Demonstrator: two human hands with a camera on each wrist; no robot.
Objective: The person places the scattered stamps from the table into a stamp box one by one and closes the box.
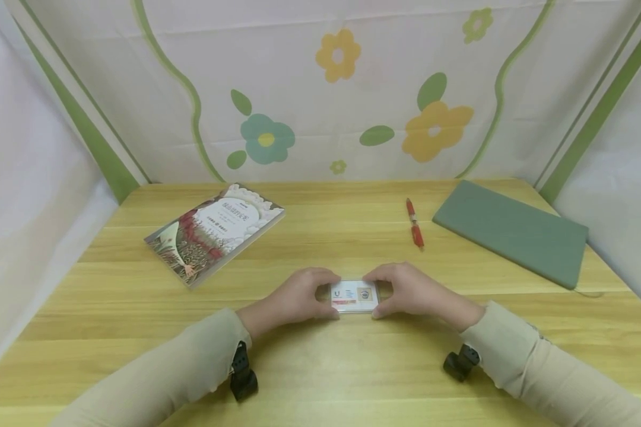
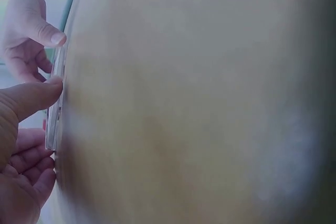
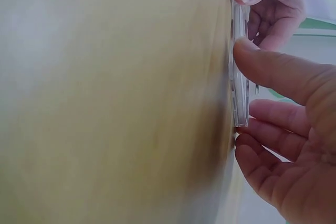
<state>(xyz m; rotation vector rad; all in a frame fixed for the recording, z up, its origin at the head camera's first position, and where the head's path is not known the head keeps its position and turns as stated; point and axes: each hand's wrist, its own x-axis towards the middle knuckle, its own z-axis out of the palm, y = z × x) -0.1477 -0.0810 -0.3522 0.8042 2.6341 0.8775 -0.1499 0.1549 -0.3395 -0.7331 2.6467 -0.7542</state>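
Observation:
A small clear plastic card case (image 1: 354, 296) with a printed white card showing through its top lies on the wooden table in the head view. My left hand (image 1: 301, 295) holds its left end, thumb on the near edge and fingers on the far edge. At the other end, my right hand (image 1: 410, 290) grips the case the same way. From the left wrist, the case (image 2: 54, 114) appears edge-on beside the thumb (image 2: 39, 98). In the right wrist view its transparent side (image 3: 240, 90) shows, with a thumb (image 3: 268, 69) against it.
Toward the back left lies a paperback book (image 1: 216, 231) with an illustrated cover. A red pen (image 1: 413, 224) lies right of centre, and a green notebook (image 1: 513, 231) is at the right. Behind the table (image 1: 320, 367) hangs a flowered curtain (image 1: 320, 107).

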